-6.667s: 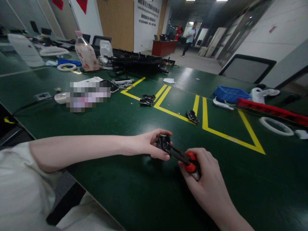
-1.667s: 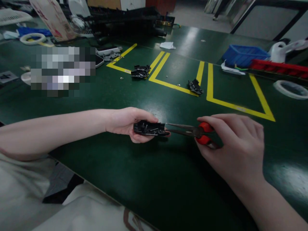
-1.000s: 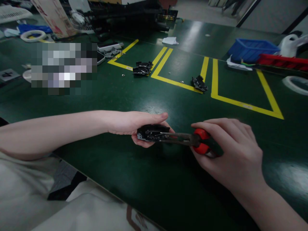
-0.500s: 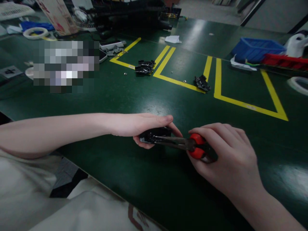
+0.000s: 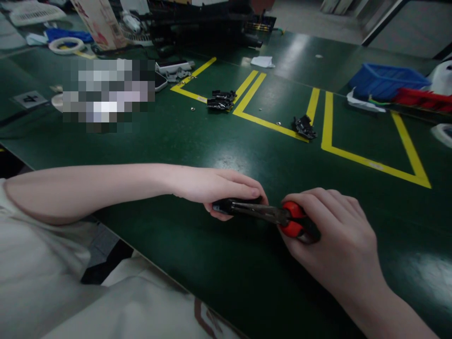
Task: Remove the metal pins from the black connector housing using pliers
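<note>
My left hand point(image 5: 219, 188) is closed around a small black part point(image 5: 224, 205), with the thumb along its top. In my right hand point(image 5: 332, 230) are pliers point(image 5: 293, 219) with red and black handles. Their long metal jaws point left and reach over the black part; whether the tips grip anything is too small to tell. Both hands are above the green table point(image 5: 169, 141). Beyond them, black assemblies point(image 5: 221, 100) lie by the yellow tape, and another black assembly point(image 5: 305, 127) rests on a tape corner to the right.
A blue bin point(image 5: 386, 80) and a red tray point(image 5: 423, 98) stand at the right. Back left are tape rolls point(image 5: 66, 45), a phone point(image 5: 160, 82) and a blurred-out patch. White paper point(image 5: 262, 61) lies farther back. The table's front edge point(image 5: 165, 273) runs near my lap.
The view has shifted slightly, so the table items appear a little farther right and lower. The black part is turned and more covered by my left hand; the pliers remain against it.
</note>
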`<state>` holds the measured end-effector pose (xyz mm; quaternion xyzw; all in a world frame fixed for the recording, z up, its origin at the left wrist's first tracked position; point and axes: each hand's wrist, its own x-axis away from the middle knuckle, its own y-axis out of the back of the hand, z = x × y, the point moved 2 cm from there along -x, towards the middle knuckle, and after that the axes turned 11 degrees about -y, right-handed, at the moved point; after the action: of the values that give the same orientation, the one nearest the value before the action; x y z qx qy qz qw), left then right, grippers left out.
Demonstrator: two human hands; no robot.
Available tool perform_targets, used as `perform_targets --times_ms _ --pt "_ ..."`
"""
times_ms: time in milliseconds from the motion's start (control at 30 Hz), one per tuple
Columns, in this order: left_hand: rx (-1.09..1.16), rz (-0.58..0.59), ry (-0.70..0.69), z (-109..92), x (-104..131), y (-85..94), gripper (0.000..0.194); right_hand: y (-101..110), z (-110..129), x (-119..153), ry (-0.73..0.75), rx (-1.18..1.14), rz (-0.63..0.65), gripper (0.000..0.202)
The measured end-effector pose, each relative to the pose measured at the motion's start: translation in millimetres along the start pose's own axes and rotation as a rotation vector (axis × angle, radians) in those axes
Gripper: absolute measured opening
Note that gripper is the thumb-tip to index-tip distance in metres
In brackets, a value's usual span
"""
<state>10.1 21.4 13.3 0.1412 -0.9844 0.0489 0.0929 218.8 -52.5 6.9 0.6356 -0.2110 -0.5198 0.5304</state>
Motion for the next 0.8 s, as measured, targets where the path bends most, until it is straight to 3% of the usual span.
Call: perform_targets --times_ms 633,800 --pt "-0.018 0.021 0.012 1.7 0.8 3.7 0.032 0.2 -4.8 -1.8 -0.012 -0.024 0.006 0.014" --pt "-0.05 -0.004 0.0 1.5 1.9 1.0 0.045 -2.8 -6.1 -2.0 -0.002 -0.034 0.023 0.017"
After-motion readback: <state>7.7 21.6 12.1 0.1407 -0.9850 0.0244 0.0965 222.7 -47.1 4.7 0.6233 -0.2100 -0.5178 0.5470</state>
